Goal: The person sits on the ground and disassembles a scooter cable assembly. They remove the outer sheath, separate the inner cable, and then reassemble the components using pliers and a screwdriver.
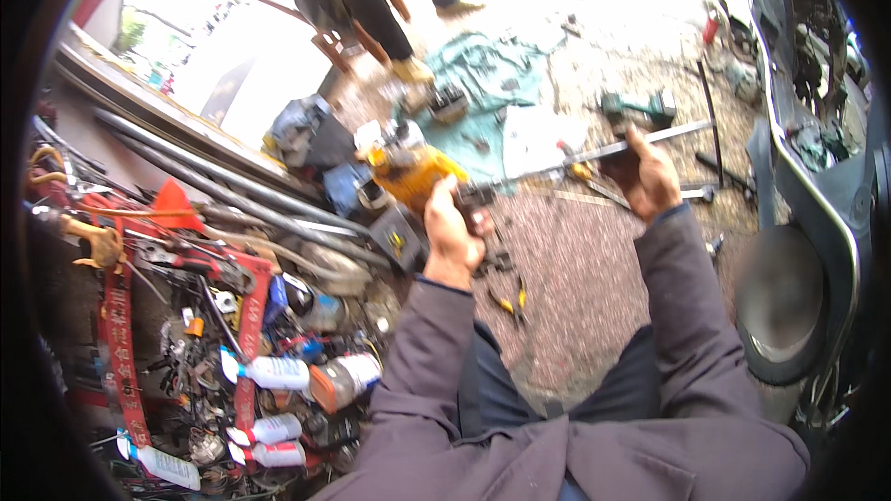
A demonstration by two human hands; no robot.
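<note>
A long silvery metal rod (pixel 687 131) lies crosswise in front of me, with a dark fitting (pixel 476 195) at its left end. My left hand (pixel 450 234) is closed round that dark end, thumb upward. Farther along, my right hand (pixel 654 178) grips the rod with the thumb on top; a dark piece sits beneath it, its kind partly hidden by the fingers. Below my left hand, yellow-handled pliers (pixel 509 301) lie on the reddish speckled mat (pixel 575 269). Behind the left hand is a yellow object (pixel 413 176), its kind unclear.
A teal cloth (pixel 487 79) and a green power tool (pixel 640 108) lie beyond. Another person (pixel 357 0) sits on a chair at the far left. Spray bottles (pixel 269 371) and tools crowd the left; a vehicle panel (pixel 817 195) stands at the right.
</note>
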